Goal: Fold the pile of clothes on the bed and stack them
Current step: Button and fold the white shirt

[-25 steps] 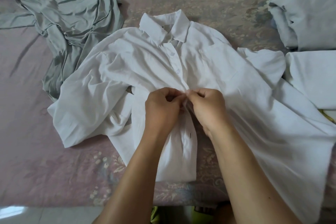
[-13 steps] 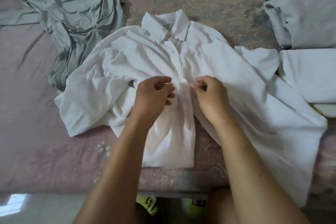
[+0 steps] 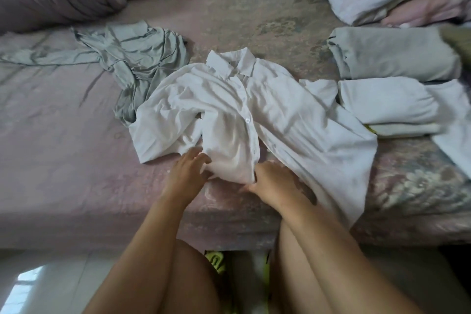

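Your hands have dropped from the placket to the hem of the white shirt (image 3: 244,120): left hand (image 3: 187,173) loose-fingered, touching; right hand (image 3: 274,181) grip unclear. Light, limp cotton; pinch hem corners. Left of shirt, unfolded grey garment (image 3: 142,58); right, folded stack (image 3: 390,102).

Pink floral bed (image 3: 63,173), pale glossy tiled floor (image 3: 51,283), reflected window light (image 3: 23,288)
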Action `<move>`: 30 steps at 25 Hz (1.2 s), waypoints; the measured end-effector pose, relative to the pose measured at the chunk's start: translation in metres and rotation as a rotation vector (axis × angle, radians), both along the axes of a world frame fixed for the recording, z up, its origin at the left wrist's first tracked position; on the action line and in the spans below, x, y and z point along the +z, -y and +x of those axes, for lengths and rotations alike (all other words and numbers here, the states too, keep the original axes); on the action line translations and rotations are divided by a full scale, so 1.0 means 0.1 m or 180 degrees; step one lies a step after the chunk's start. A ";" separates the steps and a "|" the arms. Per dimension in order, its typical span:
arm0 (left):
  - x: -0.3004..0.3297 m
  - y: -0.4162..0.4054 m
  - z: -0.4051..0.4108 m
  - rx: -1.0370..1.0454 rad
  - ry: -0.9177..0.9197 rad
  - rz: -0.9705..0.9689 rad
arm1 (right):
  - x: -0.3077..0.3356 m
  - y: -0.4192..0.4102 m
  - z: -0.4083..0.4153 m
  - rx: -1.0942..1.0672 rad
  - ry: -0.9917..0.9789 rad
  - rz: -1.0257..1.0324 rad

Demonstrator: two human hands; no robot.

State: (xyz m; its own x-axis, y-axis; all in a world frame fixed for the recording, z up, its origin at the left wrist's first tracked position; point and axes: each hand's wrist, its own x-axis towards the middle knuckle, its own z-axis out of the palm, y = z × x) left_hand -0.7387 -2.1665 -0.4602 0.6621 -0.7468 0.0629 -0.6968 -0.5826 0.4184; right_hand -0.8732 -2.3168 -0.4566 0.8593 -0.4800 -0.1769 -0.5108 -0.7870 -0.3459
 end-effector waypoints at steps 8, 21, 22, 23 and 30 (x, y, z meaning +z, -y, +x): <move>0.32 0.12 -0.21 0.0841 -0.1312 -0.1782 | 0.23 0.09 -0.06 -0.1211 0.2164 0.3226; 0.13 0.12 -0.22 0.0509 -0.0442 -0.1042 | 0.05 0.03 -0.12 -0.1555 0.0971 0.2934; 0.10 0.11 -0.23 0.0193 -0.0204 -0.1036 | 0.03 0.03 -0.17 -0.1344 0.0694 0.2287; 0.07 0.11 -0.24 -0.0164 -0.0009 -0.1057 | 0.03 0.04 -0.20 -0.1144 0.0503 0.1870; 0.13 0.37 -0.44 -0.0404 0.1063 0.1362 | 0.12 0.40 -0.20 -0.1150 0.1030 0.0955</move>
State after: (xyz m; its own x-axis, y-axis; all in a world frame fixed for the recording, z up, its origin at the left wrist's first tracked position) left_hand -0.7830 -2.2033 -0.4469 0.5613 -0.8244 -0.0726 -0.8268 -0.5548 -0.0925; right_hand -0.8936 -2.3571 -0.4443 0.6830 -0.7227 -0.1060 -0.5602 -0.4252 -0.7109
